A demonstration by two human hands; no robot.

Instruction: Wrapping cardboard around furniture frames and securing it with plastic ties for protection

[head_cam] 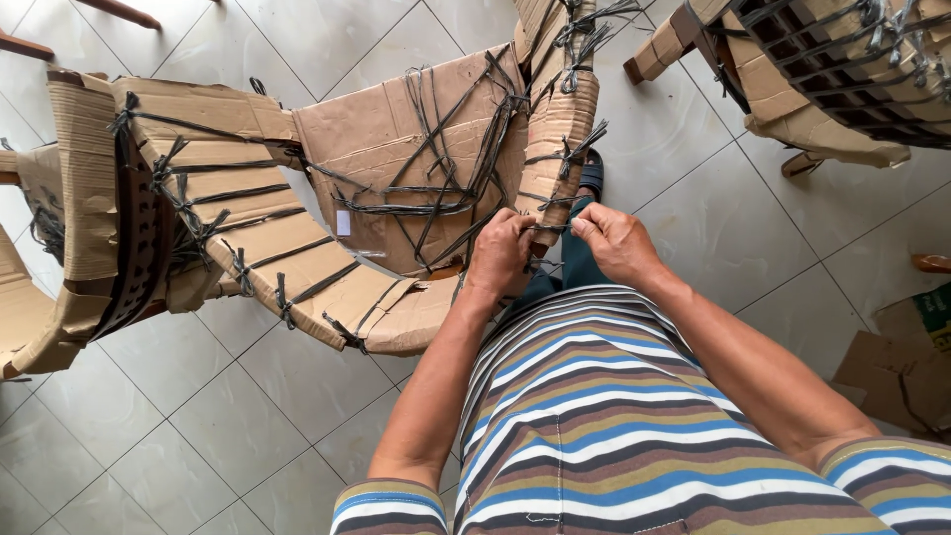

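both hands pinch dark strap ends at near edge of cardboard-wrapped chair: left hand, right hand. pull evenly, keep knot tight against cardboard.

**Layout around the cardboard-wrapped chair**

The cardboard-wrapped chair lies on the tiled floor, directly ahead of the person. Dark strapping runs across its panels. At the chair's near right edge, the left hand and right hand sit side by side, both pinching a strap there. A second wrapped chair stands well apart to the right and behind. Loose cardboard pieces lie on the floor further right, nearer the person.
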